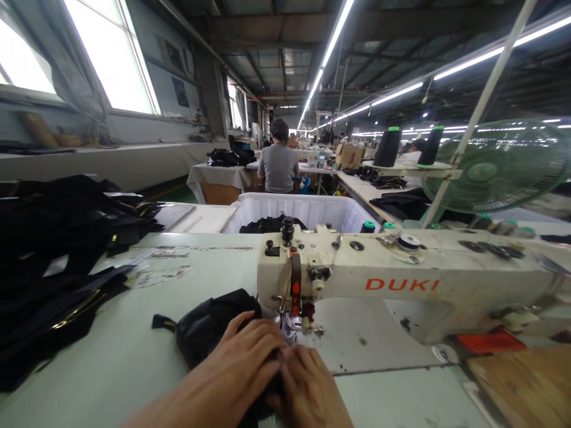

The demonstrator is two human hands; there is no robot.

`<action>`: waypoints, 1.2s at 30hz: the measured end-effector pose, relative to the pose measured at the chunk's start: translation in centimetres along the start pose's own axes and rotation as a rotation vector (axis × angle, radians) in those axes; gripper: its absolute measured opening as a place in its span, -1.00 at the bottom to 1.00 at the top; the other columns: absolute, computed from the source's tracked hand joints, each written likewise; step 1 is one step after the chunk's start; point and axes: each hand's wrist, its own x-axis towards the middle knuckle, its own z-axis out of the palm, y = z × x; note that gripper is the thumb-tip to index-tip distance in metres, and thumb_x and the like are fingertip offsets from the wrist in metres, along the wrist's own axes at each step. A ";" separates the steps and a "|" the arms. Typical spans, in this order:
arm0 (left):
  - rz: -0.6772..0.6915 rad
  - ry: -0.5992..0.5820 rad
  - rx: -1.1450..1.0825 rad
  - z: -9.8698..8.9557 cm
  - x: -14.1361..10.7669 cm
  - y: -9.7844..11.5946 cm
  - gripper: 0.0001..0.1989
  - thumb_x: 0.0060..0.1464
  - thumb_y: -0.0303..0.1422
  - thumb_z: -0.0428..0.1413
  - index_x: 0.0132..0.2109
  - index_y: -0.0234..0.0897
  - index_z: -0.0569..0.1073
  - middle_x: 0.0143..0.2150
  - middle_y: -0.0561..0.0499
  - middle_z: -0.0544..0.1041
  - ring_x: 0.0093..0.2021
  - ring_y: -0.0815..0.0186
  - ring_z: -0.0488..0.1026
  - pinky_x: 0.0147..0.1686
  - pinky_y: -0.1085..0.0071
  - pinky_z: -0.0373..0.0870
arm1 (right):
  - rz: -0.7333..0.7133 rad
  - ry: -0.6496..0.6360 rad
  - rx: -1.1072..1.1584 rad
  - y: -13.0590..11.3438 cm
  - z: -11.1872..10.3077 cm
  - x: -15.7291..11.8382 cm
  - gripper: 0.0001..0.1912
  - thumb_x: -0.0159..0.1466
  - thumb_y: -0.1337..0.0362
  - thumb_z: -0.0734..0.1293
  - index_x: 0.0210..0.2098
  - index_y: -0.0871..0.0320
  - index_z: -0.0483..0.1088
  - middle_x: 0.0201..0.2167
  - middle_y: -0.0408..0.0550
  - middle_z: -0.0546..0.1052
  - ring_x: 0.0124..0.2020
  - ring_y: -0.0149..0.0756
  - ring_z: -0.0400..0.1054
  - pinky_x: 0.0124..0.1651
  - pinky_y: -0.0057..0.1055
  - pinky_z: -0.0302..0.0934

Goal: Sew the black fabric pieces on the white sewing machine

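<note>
Well left of the hands, a heap of black cloth (53, 267) lies on the bench (111, 356). The left hand (236, 362) and right hand (307, 386) grip a black cloth piece (214, 330) between them, right up against the presser foot (294, 324) of a sewing machine (392, 279) just beyond the right hand.
</note>
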 end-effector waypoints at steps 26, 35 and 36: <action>0.061 0.178 0.039 2.8 0.9 -2.4 -0.67 -0.02 -0.61 -0.05 -0.15 -0.20 0.41 -0.01 -0.04 0.53 0.07 0.28 0.45 0.29 0.25 0.16 | -0.027 -0.136 0.019 4.8 -2.7 1.6 -0.85 0.32 0.38 0.26 -0.13 0.15 0.43 -0.32 0.01 0.54 -0.28 -0.08 0.45 -0.24 -0.17 0.42; 0.196 0.147 0.289 3.0 0.4 -2.8 -0.46 -0.05 -0.62 -0.04 0.12 -0.26 0.32 0.04 -0.11 0.50 0.07 0.19 0.45 0.28 0.19 0.22 | -0.082 -0.113 0.045 4.3 -2.6 1.9 -0.74 0.32 0.44 0.25 0.00 0.23 0.38 -0.25 0.06 0.55 -0.25 -0.09 0.43 -0.21 -0.17 0.42; 0.195 0.129 0.284 3.1 0.3 -2.9 -0.45 -0.05 -0.63 -0.03 0.12 -0.25 0.33 0.07 -0.10 0.49 0.11 0.19 0.42 0.30 0.17 0.17 | -0.087 -0.111 0.041 4.3 -2.6 2.0 -0.73 0.32 0.43 0.25 0.00 0.23 0.38 -0.25 0.07 0.55 -0.25 -0.09 0.44 -0.21 -0.17 0.42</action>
